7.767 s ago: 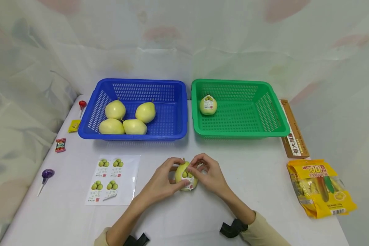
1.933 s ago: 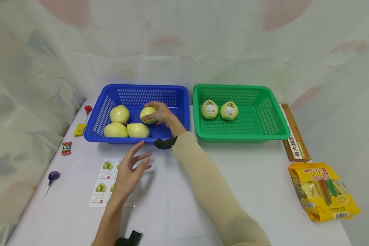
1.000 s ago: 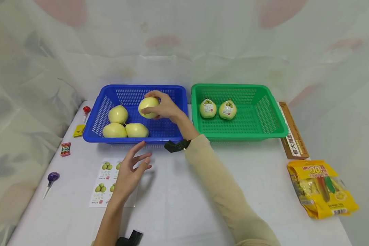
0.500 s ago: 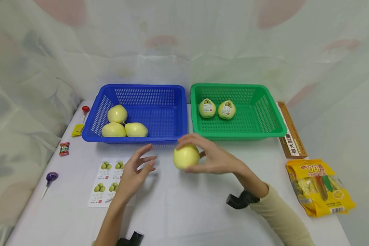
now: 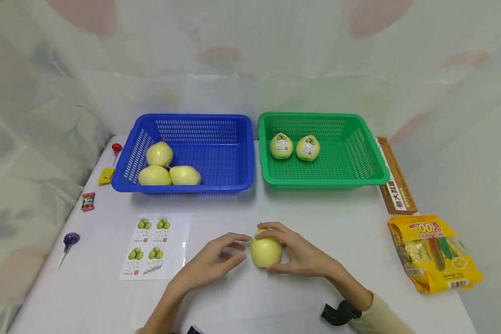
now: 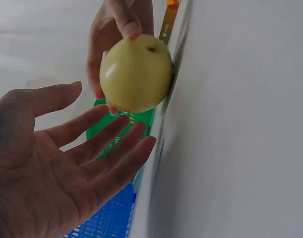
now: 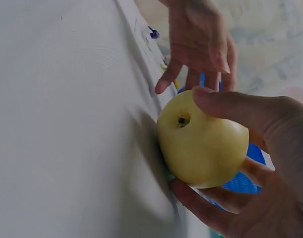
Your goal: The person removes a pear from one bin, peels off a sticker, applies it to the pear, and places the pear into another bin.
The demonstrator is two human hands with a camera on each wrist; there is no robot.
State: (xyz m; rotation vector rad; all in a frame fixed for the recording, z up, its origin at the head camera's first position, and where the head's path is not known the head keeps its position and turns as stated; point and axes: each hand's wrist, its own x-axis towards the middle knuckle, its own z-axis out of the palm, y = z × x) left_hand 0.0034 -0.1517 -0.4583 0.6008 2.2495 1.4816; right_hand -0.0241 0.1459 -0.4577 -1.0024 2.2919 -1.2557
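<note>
Head view: looks like you're two down, judging by the two labelled yellow-green pears [image 5: 281,147] in the green perforated plastic basket [image 5: 325,183]. Three bare yellow-green pears [image 5: 155,176] wait in the blue perforated plastic basket [image 5: 181,189], plus the smooth, unlabelled-looking pear [image 5: 266,253] your right hand [image 5: 297,252] grips by the white-covered table [image 5: 242,304]. Your left hand [image 5: 213,260] is just beside it, fingers spread, holding nothing.

Left wrist view: the dimpled end faces roughly you, so I'd guess its long axis runs toward the baskets.

Right wrist view: same dimple, tipped slightly tableward; can't tell if the pear's touching down.
</note>
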